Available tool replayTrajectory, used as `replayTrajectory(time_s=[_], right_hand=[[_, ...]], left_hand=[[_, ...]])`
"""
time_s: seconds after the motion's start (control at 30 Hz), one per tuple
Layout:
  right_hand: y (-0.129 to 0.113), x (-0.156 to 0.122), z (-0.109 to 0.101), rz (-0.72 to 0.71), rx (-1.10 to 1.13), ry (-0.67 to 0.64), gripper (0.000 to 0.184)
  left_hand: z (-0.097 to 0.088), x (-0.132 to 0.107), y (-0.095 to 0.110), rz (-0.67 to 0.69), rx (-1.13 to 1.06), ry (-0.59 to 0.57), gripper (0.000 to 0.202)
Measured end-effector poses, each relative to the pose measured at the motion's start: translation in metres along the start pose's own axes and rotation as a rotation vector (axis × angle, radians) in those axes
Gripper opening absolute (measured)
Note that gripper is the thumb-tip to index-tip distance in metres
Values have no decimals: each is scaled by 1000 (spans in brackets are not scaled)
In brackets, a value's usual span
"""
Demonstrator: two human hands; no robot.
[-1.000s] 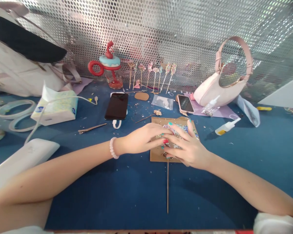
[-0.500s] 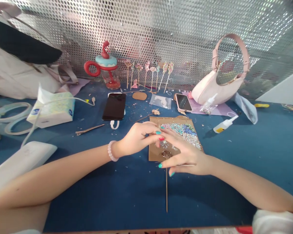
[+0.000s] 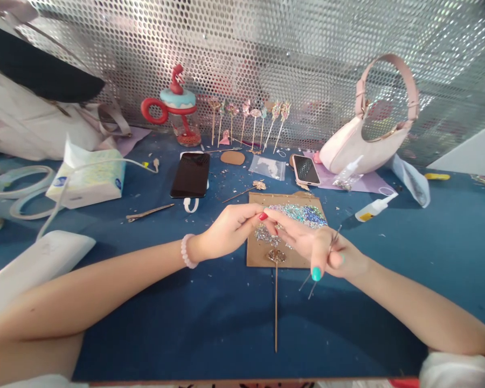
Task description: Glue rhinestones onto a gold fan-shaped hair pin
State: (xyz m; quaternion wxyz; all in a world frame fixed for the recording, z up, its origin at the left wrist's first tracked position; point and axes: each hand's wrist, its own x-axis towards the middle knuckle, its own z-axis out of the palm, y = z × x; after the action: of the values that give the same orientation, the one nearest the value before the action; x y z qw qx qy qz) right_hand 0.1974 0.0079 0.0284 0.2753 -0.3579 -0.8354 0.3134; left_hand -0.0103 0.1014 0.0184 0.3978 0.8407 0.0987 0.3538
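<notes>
My left hand (image 3: 230, 229), with a pink bead bracelet (image 3: 187, 250) at its wrist, pinches the fingertips of my right hand (image 3: 311, 240). The thumb of the left hand shows a red nail. Thin metal tweezers (image 3: 312, 291) are tucked in the curled fingers of my right hand, both prongs pointing down toward me. Below the hands lies a cardboard piece (image 3: 262, 256) bearing loose rhinestones (image 3: 293, 213) in silver, aqua and blue. A stick ornament with a sparkly head (image 3: 276, 256) rests partly on the cardboard, its stick toward me.
Behind are a black phone (image 3: 190, 175), a pink-edged phone (image 3: 306, 170), a red-handled cup (image 3: 184, 118) and several decorated sticks (image 3: 254, 126). A glue bottle (image 3: 372, 209) and handbag (image 3: 361, 145) are at right. Scissors (image 3: 149, 213), a tissue pack (image 3: 91, 180) and tape rolls (image 3: 20, 180) lie left.
My right hand has turned over, so its thumb and the tweezers now point down toward me. The fingertips of both hands stay together, and the stick ornament's head is more exposed.
</notes>
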Motion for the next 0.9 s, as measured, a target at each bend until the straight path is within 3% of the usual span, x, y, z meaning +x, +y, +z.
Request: replayTrajectory(time_s=[0.1, 0.2, 0.33, 0.47, 0.67, 0.77, 0.9], right_hand=[[3, 2, -1, 15, 118, 50, 72], [5, 4, -4, -8, 155, 79, 74], [0, 4, -5, -31, 167, -28, 52], [-11, 3, -2, -51, 30, -127, 29], [-18, 3, -4, -123, -64, -121, 21], [-19, 2, -5, -109, -30, -130, 30], [-17, -1, -4, -87, 89, -121, 58]], left_hand=[[4, -1, -12, 5, 33, 62, 25], [6, 0, -20, 56, 46, 125, 26], [6, 0, -15, 67, 44, 105, 27], [9, -3, -6, 2, 39, 50, 34], [14, -6, 3, 25, -80, -12, 50], [12, -5, 5, 46, -142, -44, 50], [7, -4, 8, 89, -193, -84, 46]])
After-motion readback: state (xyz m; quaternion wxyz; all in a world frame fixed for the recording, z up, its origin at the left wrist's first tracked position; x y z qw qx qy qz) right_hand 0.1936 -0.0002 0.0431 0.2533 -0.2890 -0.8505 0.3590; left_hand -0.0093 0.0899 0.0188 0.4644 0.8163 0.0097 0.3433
